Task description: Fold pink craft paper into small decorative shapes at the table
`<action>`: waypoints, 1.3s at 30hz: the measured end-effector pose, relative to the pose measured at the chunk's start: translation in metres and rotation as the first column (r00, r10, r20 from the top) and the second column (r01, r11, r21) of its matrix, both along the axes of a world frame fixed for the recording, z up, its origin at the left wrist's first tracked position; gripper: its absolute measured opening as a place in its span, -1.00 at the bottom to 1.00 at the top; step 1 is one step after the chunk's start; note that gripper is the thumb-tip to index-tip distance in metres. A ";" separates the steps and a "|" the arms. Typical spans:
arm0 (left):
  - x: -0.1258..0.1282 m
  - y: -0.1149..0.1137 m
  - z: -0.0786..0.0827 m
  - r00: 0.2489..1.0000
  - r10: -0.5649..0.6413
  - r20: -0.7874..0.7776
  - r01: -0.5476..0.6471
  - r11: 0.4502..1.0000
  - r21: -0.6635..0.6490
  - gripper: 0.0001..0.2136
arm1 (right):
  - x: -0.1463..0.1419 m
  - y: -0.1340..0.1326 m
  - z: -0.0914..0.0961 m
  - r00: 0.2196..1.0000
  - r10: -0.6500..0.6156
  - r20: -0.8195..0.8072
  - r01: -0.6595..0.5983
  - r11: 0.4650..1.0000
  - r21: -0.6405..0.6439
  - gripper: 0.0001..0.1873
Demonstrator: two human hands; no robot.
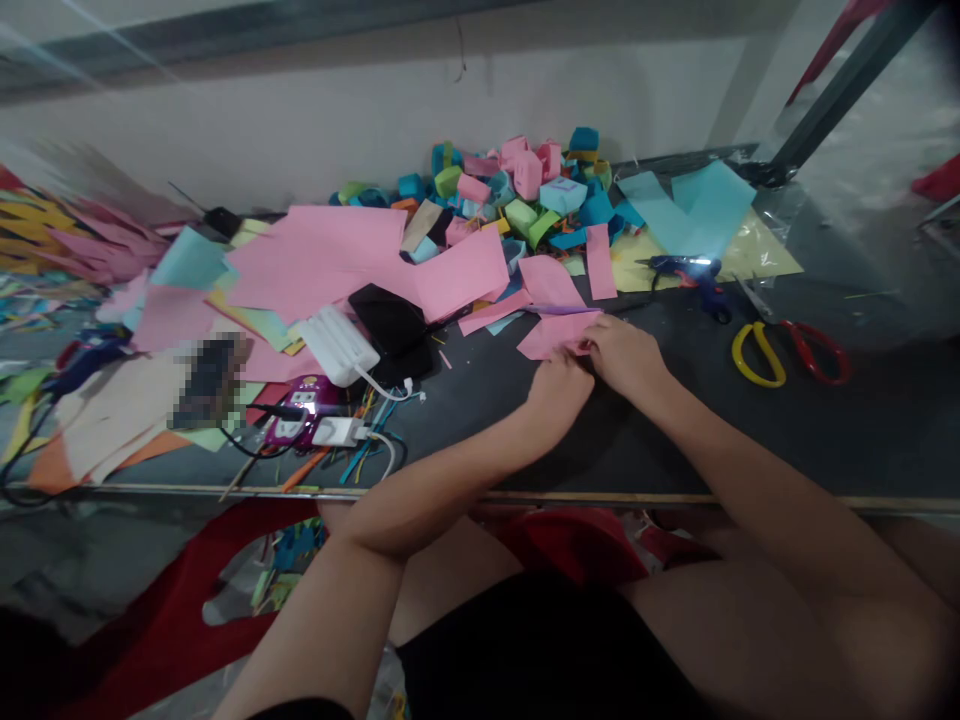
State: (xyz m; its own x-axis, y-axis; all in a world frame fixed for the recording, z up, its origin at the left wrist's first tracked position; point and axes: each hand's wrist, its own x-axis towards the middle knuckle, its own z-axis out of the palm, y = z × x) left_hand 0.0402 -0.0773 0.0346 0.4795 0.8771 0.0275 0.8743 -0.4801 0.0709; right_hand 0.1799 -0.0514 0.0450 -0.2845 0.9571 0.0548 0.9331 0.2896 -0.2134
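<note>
Near the middle of the frame I'm pinching a small pink paper piece, my left hand closing on its lower edge and my right hand closing on its right corner. Loose pink strips and sheets are crowding its upper side, and folded paper boxes are heaping up at the upper centre. To the right, a blue glue gun is lying above scissors with one yellow and one red handle, both clear of my fingers. Left of centre, a white charger block is resting beside a black item, with a purple power strip sitting below among paper slivers.

My curled fingers are hiding part of the paper's edge, so I'm not making out its fold. A purple strip is running along its top, too thin to identify. Blocky blurring is covering a dark object at lower left. The left border is cutting off yellow spiky paper.
</note>
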 end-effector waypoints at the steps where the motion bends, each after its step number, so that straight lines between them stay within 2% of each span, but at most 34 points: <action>1: 0.008 -0.008 -0.002 0.996 0.068 -0.053 -0.067 0.998 0.019 -0.54 | -0.002 -0.001 -0.001 1.000 0.018 0.012 -0.018 1.000 0.002 -0.68; 4: 0.018 -0.021 -0.006 0.990 0.110 -0.094 -0.109 0.994 0.007 -0.51 | 0.001 0.002 -0.005 0.995 0.098 0.023 -0.098 0.995 0.028 -0.69; 7: 0.016 -0.021 -0.003 0.990 0.112 -0.090 -0.114 0.993 -0.018 -0.52 | 0.010 0.011 -0.008 0.983 0.183 0.025 -0.184 0.982 0.045 -0.69; 11: 0.016 -0.020 0.004 0.985 0.155 -0.069 -0.162 0.982 -0.096 -0.51 | 0.014 0.014 -0.001 0.973 0.227 0.032 -0.227 0.974 -0.003 -0.70; 15: 0.017 -0.021 0.006 0.973 0.213 -0.092 -0.227 0.958 -0.173 -0.47 | -0.003 -0.003 0.005 0.975 0.169 0.145 -0.154 0.982 -0.113 -0.66; 17: 0.017 -0.020 0.005 0.960 0.252 -0.122 -0.272 0.942 -0.196 -0.42 | -0.014 -0.016 0.004 0.973 0.123 0.195 -0.105 0.989 -0.101 -0.56; 19: 0.016 -0.019 0.004 0.953 0.275 -0.126 -0.296 0.934 -0.199 -0.34 | -0.022 -0.026 0.003 0.966 0.156 0.205 -0.147 0.988 -0.056 -0.47; 22: 0.015 -0.020 0.007 0.952 0.280 -0.120 -0.298 0.938 -0.175 -0.36 | -0.025 -0.031 0.007 0.958 0.198 0.205 -0.182 0.979 -0.095 -0.45; 26: 0.004 -0.008 0.018 0.984 0.157 -0.082 -0.168 0.975 -0.145 -0.55 | -0.017 -0.020 0.014 0.967 0.160 0.199 -0.143 0.985 -0.096 -0.59; 28: -0.013 0.010 0.022 0.995 0.099 0.005 -0.097 0.985 -0.140 -0.66 | -0.008 -0.009 0.011 0.977 0.137 0.162 -0.130 0.990 -0.055 -0.71; 30: -0.035 0.035 0.020 0.987 0.083 0.136 -0.068 0.992 -0.110 -0.73 | 0.001 0.004 0.003 0.988 0.152 0.017 -0.152 0.988 0.011 -0.75; 31: -0.047 0.049 0.017 0.974 0.037 0.224 -0.003 0.989 -0.149 -0.75 | 0.006 0.010 -0.002 0.985 0.155 -0.079 -0.153 0.988 0.030 -0.76; 33: -0.069 0.074 0.007 0.903 -0.067 0.425 0.194 0.945 -0.265 -0.79 | 0.015 0.020 -0.010 0.967 0.137 -0.214 -0.137 0.990 0.013 -0.80; 36: -0.089 0.097 -0.006 0.814 -0.035 0.580 0.287 0.892 -0.349 -0.75 | 0.022 0.026 -0.018 0.948 0.084 -0.308 -0.104 0.993 -0.048 -0.84; 39: -0.093 0.102 -0.013 0.770 -0.037 0.637 0.316 0.889 -0.331 -0.77 | 0.020 0.026 -0.019 0.945 0.080 -0.318 -0.104 0.993 -0.061 -0.83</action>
